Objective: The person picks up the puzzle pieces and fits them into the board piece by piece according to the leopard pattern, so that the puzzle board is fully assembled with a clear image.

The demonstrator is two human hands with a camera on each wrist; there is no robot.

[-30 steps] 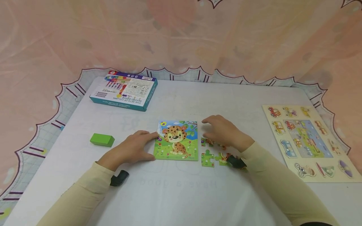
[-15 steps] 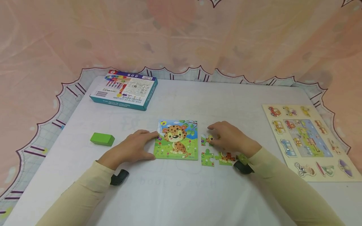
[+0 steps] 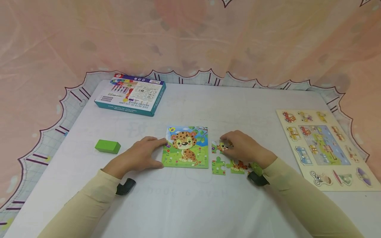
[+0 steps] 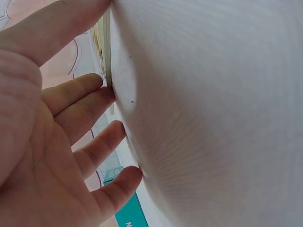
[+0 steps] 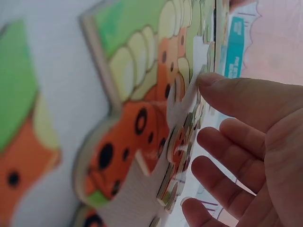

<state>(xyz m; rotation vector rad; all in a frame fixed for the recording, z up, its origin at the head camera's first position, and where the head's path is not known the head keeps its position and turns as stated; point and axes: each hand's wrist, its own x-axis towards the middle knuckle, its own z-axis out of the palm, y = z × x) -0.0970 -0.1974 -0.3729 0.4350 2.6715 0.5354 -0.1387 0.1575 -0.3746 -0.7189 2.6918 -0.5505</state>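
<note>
In the head view, a square board with a leopard picture lies flat on the table. My left hand rests at its left edge, thumb near the lower corner and fingers higher up; the left wrist view shows the fingers loosely spread. Right of the board lie several jigsaw pieces, including a green one and one with leopard paws. My right hand bends over the upper pieces, with thumb and forefinger either side of a face piece. In the right wrist view, the thumb meets the pieces' edges, other fingers loosely curved.
A teal-edged box lies at the back left. Nearer, a green block sits left of my left hand. On the right is a wooden vehicle puzzle board. A patterned cloth hangs behind the table.
My right hand has moved slightly right and toward me over the pieces, uncovering more of the upper ones. My left hand has stayed at the board's edge.
</note>
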